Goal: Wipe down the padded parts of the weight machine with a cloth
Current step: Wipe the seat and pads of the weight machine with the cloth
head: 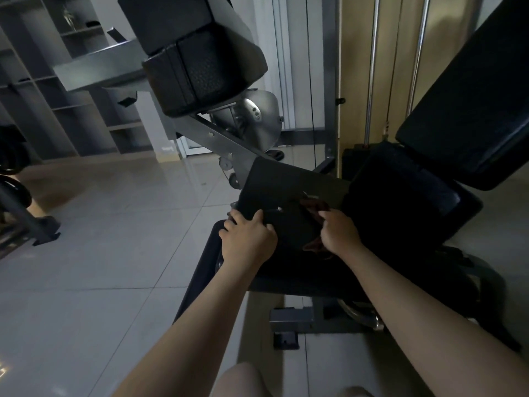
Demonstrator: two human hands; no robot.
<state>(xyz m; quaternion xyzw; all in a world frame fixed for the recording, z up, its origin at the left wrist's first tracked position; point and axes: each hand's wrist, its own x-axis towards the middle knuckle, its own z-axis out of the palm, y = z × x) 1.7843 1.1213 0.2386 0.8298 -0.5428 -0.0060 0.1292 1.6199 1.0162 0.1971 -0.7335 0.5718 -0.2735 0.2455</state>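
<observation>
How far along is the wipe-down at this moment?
Done: nothing can be judged; no pad shows a visible wipe mark. In hand: the right hand presses a dark reddish cloth on the flat black pad, while the left hand grips its edge. Left: probably the backrest and upper pads.

Glossy grey floor tiles (114, 253) spread out to my left, catching a dull reflection of the room. Against the far left wall I see open shelving (71, 90) in grey, with a small plant-like ornament (68, 17) on an upper shelf and some dark items I can't make out. Two chrome rods (372, 70) rise straight up before a yellowish wall panel (355, 81). At the far left edge, a dark frame foot (43, 233) from some other equipment rests on the tiles.
</observation>
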